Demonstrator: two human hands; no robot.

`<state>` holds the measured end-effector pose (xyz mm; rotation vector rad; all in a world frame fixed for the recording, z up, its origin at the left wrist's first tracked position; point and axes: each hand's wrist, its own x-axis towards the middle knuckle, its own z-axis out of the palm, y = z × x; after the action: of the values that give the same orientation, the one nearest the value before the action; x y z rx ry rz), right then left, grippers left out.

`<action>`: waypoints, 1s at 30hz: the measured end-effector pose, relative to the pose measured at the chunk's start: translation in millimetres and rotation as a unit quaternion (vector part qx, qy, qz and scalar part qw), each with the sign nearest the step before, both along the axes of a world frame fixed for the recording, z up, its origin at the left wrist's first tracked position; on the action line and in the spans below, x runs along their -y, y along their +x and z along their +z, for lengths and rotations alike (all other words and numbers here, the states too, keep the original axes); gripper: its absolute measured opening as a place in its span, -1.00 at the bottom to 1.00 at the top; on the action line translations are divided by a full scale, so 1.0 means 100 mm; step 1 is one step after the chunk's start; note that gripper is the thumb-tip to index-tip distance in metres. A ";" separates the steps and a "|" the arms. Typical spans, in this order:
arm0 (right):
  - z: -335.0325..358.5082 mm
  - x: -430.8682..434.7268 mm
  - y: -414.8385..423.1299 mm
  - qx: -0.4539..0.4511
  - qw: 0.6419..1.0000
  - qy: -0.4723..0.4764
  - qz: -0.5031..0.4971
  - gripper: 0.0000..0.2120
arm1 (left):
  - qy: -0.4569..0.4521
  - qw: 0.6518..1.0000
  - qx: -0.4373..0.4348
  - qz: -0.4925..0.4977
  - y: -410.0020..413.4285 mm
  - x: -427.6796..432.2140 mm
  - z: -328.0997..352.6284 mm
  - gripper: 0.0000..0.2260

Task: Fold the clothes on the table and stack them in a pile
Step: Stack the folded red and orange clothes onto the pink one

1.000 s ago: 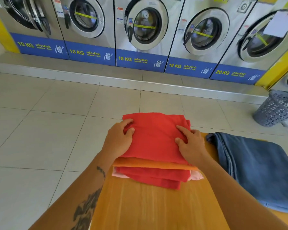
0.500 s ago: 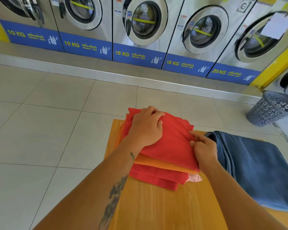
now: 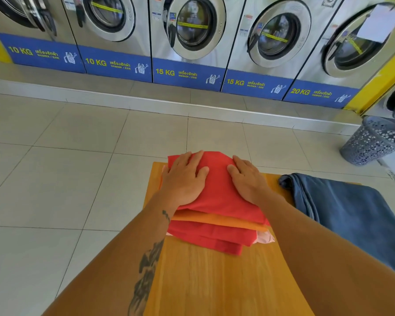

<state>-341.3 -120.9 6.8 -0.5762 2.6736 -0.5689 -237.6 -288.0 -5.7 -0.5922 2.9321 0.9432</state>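
A folded red garment [image 3: 219, 185] tops a pile at the far end of the wooden table [image 3: 214, 281]. Under it lie an orange piece [image 3: 217, 221], another red piece [image 3: 210, 236] and a pink one [image 3: 266, 238] peeking out at the right. My left hand [image 3: 185, 179] lies flat on the left half of the top garment, fingers spread. On its right half my right hand [image 3: 246, 179] presses flat as well. Neither hand grips the cloth. A blue denim garment [image 3: 347, 217] lies unfolded on the table to the right of the pile.
A row of front-loading washers [image 3: 192, 37] lines the far wall behind a raised tiled step. A grey perforated laundry basket [image 3: 374, 142] stands on the floor at the right. Tiled floor surrounds the table on the left and beyond it.
My left hand slid from the garment's centre to its left half. My right hand let go of the right edge it pinched and now lies flat on top.
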 end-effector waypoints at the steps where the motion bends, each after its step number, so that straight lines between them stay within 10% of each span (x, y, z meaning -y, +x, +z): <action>1: 0.01 -0.01 -0.02 0.015 1.000 0.004 -0.004 -0.35 | 0.023 1.000 0.004 0.018 0.01 0.00 -0.02 -0.46; 8: 0.02 -0.12 0.06 0.048 0.999 -0.021 -0.014 -0.26 | 0.201 0.968 -0.027 0.145 0.22 0.04 -0.08 -0.51; 13: 0.19 -0.07 0.21 -0.129 0.990 0.039 -0.044 -0.34 | 0.192 0.916 -0.125 0.330 0.38 0.12 0.00 -0.66; 30: -0.06 -0.53 0.64 -0.038 0.995 -0.095 0.006 -0.48 | 0.266 0.903 -0.140 0.307 0.57 0.22 -0.09 -0.79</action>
<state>-276.9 -67.9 0.6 -0.6785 2.7020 -0.8187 -181.0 -309.8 -14.9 -1.4681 2.4979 1.9362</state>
